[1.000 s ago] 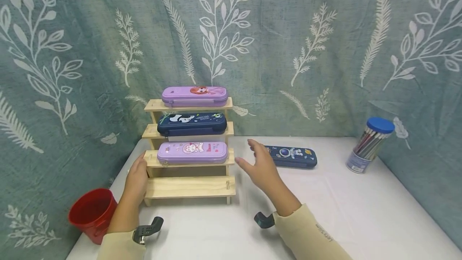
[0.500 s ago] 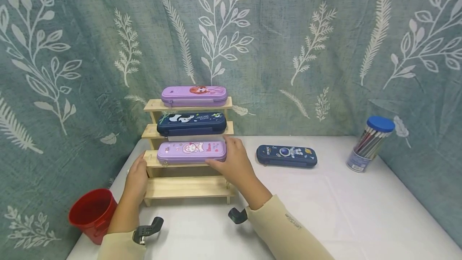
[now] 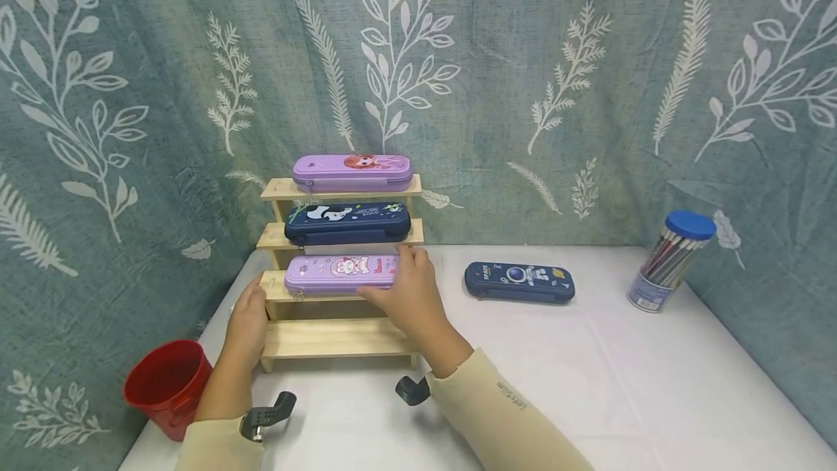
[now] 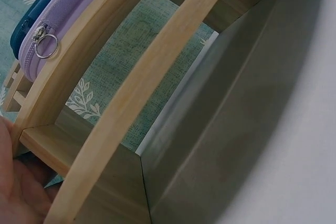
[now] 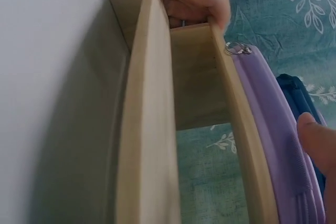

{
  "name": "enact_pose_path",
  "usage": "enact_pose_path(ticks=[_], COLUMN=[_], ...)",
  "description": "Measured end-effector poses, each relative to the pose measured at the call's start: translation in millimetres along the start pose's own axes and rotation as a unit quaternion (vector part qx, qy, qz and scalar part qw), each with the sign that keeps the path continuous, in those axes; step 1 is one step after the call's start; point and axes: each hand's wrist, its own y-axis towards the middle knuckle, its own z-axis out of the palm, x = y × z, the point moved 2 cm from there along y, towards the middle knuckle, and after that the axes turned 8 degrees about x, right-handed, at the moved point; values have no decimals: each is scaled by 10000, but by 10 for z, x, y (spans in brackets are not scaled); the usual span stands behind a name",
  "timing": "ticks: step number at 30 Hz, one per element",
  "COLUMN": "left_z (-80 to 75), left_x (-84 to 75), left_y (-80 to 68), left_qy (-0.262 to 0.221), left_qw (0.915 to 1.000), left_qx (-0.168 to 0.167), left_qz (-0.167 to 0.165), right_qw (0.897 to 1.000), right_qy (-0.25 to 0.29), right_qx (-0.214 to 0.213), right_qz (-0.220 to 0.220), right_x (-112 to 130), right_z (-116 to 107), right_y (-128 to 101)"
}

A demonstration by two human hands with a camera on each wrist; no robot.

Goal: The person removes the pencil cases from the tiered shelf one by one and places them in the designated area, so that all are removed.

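Observation:
A stepped wooden rack [image 3: 336, 341] stands on the white table. Its top step bears a purple pencil case [image 3: 352, 171], and the step below bears a dark blue panda case [image 3: 346, 222]. A second purple case [image 3: 330, 272] lies on the third step, and the lowest step is bare. My right hand [image 3: 407, 291] grips this case's right end, thumb at the front and fingers over the top. In the right wrist view a fingertip [image 5: 319, 140] rests on the case [image 5: 273, 129]. My left hand [image 3: 247, 317] holds the rack's left side; its palm [image 4: 16, 195] shows beside the wood.
A dark blue astronaut pencil case [image 3: 519, 282] lies on the table right of the rack. A clear tub of pencils with a blue lid [image 3: 670, 262] stands at the far right. A red cup [image 3: 166, 384] sits at the table's left edge. Leaf-patterned cloth hangs behind.
My right hand swung left from near the astronaut case to the right end of the lower purple case and took hold of it. The left hand stayed on the rack.

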Motion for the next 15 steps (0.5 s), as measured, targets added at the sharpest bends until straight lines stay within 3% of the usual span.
enact_pose_path(ticks=[7, 15], left_z=[1, -2], left_x=[4, -3], left_y=[-5, -9], left_qy=[8, -60], left_qw=[10000, 9999], left_qx=[-18, -19], left_qz=[89, 124], right_qw=[9994, 9991], right_qy=[-161, -10], right_qx=[-282, -307], right_qz=[135, 287], right_x=[-21, -42], right_z=[112, 131], right_y=[1, 5])
